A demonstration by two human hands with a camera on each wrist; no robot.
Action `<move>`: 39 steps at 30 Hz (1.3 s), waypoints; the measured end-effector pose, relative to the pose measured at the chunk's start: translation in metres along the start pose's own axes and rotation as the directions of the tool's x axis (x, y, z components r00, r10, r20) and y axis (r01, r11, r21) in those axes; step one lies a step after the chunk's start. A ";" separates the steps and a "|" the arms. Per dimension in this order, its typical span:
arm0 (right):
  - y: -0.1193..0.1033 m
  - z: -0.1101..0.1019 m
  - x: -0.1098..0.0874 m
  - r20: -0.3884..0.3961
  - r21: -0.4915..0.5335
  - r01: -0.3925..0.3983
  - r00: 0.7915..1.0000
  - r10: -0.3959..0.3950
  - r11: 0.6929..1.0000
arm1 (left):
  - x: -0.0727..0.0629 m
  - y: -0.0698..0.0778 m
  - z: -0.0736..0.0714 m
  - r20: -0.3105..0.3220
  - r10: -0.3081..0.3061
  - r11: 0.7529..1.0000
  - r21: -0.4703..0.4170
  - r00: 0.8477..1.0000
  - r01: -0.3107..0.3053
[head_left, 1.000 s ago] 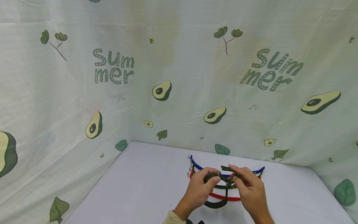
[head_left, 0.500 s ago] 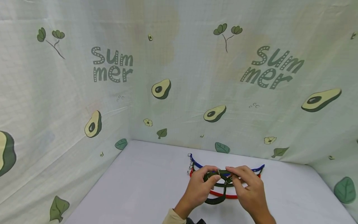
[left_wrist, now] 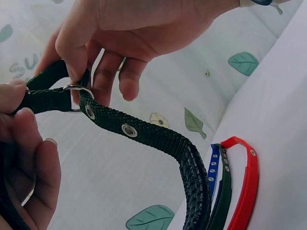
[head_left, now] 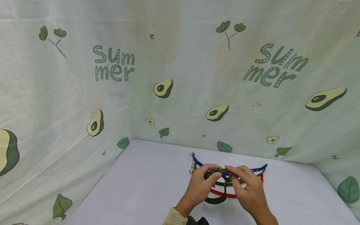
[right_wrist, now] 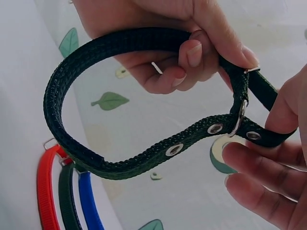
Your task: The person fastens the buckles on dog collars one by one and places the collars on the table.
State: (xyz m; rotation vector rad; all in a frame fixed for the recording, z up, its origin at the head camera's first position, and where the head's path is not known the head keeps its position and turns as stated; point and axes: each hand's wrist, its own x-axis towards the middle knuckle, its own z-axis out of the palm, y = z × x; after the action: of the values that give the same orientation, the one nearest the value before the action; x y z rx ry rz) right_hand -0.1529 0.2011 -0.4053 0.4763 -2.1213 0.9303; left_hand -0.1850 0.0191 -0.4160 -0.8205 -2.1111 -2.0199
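Both hands hold up a dark green webbing collar (right_wrist: 175, 149) with metal eyelets, bent into a loop above the table. My left hand (head_left: 199, 187) pinches it with the thumb beside a metal ring (left_wrist: 79, 88). Opposite, my right hand (head_left: 249, 191) grips the strap between thumb and fingers, its thumb against a small metal fitting (right_wrist: 252, 70). A flat strap section spans the short gap between the hands. The padded part (head_left: 215, 200) of the collar hangs below them. Fingers partly hide where the strap meets the fitting.
On the white table (head_left: 135, 181) behind the hands lie a blue collar (head_left: 258, 169), a red collar (left_wrist: 247, 191) and another green collar (left_wrist: 222, 201), side by side. A fabric backdrop (head_left: 180, 62) with avocado prints stands behind and to the left.
The strap end that stuck up from my right hand has come down and left to meet my left hand's fingertips. Both hands keep their grip on the collar.
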 end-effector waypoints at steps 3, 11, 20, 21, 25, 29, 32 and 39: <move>0.000 -0.001 0.001 0.020 -0.004 0.017 1.000 -0.017 1.000 | 0.001 0.001 0.000 -0.010 -0.009 1.000 -0.009 1.000 0.008; -0.003 -0.001 0.001 0.054 0.028 0.037 0.998 -0.039 0.999 | -0.001 0.003 0.001 -0.030 -0.080 0.994 -0.073 0.996 0.077; -0.005 0.000 0.000 0.109 -0.008 -0.009 0.994 0.010 1.000 | -0.003 0.002 0.002 -0.041 -0.060 0.993 -0.101 0.997 0.055; -0.005 0.000 0.000 0.112 -0.006 -0.007 0.994 0.007 1.000 | -0.003 0.001 0.002 -0.039 -0.054 0.994 -0.098 0.998 0.050; -0.005 -0.001 0.002 0.122 0.016 0.003 0.993 -0.005 1.000 | -0.002 0.001 0.002 -0.030 -0.034 0.995 -0.100 0.999 0.031; -0.006 -0.002 0.003 0.130 0.051 -0.012 0.992 0.006 0.999 | 0.000 0.001 0.002 -0.013 -0.043 0.990 -0.138 0.999 0.041; -0.009 -0.001 0.001 0.138 0.089 -0.075 0.988 0.062 0.993 | -0.001 0.001 0.002 0.007 -0.049 0.983 -0.180 0.999 0.049; -0.019 0.003 -0.001 0.150 0.202 -0.268 0.959 0.241 0.942 | -0.004 0.004 0.003 0.052 -0.033 0.970 -0.239 0.998 0.045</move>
State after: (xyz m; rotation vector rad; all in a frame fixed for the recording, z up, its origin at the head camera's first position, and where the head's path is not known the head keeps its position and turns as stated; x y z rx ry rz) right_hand -0.1426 0.1860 -0.3992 0.3816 -2.2388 1.3252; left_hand -0.1791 0.0209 -0.4149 -0.8739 -1.9456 -2.3320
